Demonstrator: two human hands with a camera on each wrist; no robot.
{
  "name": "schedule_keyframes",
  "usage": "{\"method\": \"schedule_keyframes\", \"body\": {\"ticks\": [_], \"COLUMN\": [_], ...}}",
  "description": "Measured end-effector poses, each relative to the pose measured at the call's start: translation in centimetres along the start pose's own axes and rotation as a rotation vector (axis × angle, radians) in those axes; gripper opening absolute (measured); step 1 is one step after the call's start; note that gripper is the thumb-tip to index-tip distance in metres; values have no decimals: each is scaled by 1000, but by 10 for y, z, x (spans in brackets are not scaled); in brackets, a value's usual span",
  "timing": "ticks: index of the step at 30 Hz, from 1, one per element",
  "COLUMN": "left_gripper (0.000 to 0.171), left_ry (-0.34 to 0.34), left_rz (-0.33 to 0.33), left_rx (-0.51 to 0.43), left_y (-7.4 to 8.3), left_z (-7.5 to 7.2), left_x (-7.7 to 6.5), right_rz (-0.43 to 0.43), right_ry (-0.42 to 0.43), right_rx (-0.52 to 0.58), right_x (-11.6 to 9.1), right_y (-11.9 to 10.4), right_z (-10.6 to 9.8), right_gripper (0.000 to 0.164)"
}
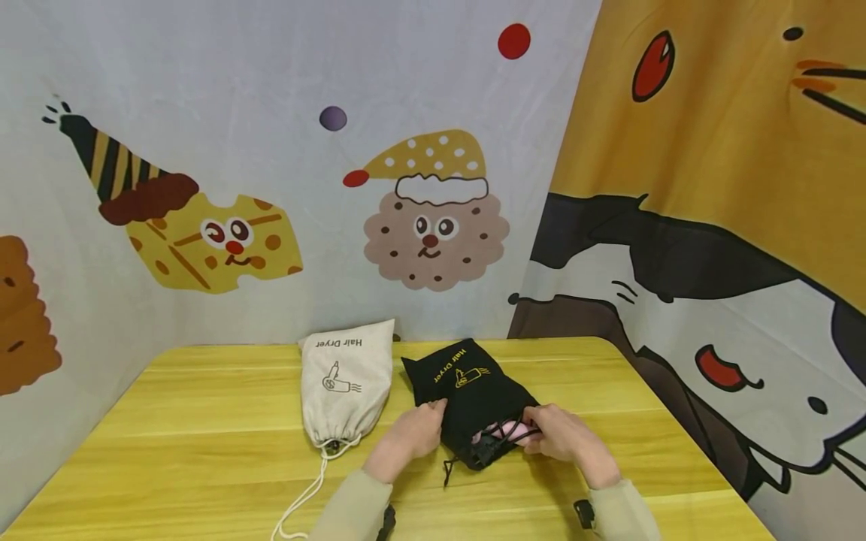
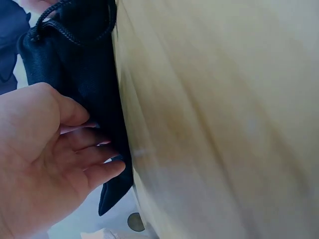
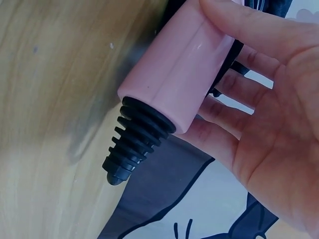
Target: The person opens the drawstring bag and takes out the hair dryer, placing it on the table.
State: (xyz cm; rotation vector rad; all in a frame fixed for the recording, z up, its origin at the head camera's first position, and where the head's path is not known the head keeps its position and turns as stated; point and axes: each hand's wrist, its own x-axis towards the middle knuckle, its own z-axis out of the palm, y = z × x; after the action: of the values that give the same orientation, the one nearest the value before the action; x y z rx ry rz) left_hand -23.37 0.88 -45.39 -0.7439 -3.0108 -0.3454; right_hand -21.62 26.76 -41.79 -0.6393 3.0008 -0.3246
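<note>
Plainly, black bag (image 1: 467, 406): it lies on the counter (image 1: 203, 451) between both hands, its mouth toward the person.
Pink handle (image 3: 169, 74): we see it at that mouth, with a ribbed black sleeve (image 3: 137, 132) at its end; how much sits inside we cannot tell.
Right hand (image 1: 556, 432): thumb and fingers grip the pink handle.
Left hand (image 1: 428, 427): fingers curl against the bag's left side; whether they pinch cloth we cannot tell.
Bag mouth: should the left hand lose the side, we think the cloth could slide or bunch, and the handle jam.
Drawstring (image 2: 65, 32): with black cord looped about the mouth, we fear a snag on the sleeve if the handle shifts carelessly.
White bag (image 1: 345, 406): near the black one, apart; its trailing cord could catch the left sleeve, we judge.
</note>
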Motion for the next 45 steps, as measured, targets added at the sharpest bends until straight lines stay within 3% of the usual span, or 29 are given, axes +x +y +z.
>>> {"method": "schedule_keyframes", "body": {"ticks": [14, 22, 30, 45], "left_gripper": [47, 44, 45, 44], "left_ry": [-85, -66, -106, -125], "left_rz": [-2, 17, -14, -48], "left_rx": [37, 27, 18, 57], "left_y": [-1, -10, -7, -11], "left_z": [-1, 8, -5, -6], "left_x": [12, 20, 19, 27], "right_rz": [-60, -85, -118, -139], "right_ry": [-10, -1, 2, 5], "right_rx": [3, -5, 5, 12], "right_x": [-2, -1, -2, -3], "right_y": [1, 3, 4, 3], "right_z": [-5, -4, -5, -9], "right_gripper": [26, 27, 27, 27]}}
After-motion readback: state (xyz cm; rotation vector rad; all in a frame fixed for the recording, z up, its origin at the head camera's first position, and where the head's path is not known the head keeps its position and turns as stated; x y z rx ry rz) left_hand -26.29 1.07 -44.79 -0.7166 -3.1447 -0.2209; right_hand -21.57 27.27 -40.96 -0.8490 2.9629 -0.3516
